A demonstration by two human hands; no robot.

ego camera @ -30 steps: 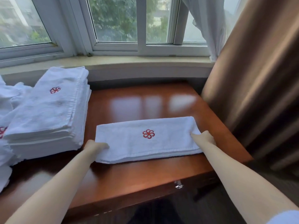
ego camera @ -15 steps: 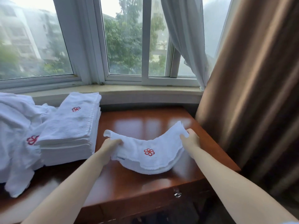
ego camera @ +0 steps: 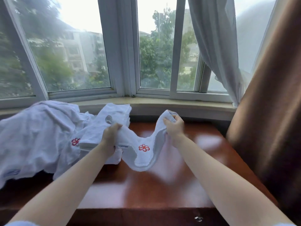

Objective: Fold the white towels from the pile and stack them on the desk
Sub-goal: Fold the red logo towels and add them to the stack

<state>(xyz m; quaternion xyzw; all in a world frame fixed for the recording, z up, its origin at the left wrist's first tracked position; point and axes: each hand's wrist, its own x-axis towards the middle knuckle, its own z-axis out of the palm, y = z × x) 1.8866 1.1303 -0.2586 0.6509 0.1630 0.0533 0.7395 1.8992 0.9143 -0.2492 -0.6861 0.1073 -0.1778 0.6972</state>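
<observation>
left hand (ego camera: 110, 137) and right hand (ego camera: 174, 126) each grip end of folded towel (ego camera: 143, 154), sagging above desk (ego camera: 146, 190); towel stack (ego camera: 112, 121) and loose pile (ego camera: 35, 136) at left.

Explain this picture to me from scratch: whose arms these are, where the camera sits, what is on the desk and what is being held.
There is no machine here. The two bare arms belong to a person wearing a wide-angle camera on the head, so the view looks forward and down over their own hands. The left hand and the right hand each grip one end of a folded white towel with a red flower emblem. It sags in the middle, lifted above the brown wooden desk. To the left lies a stack of folded towels, and further left a loose pile of unfolded towels. Behind are a window, a white sheer curtain and a brown curtain on the right.
</observation>
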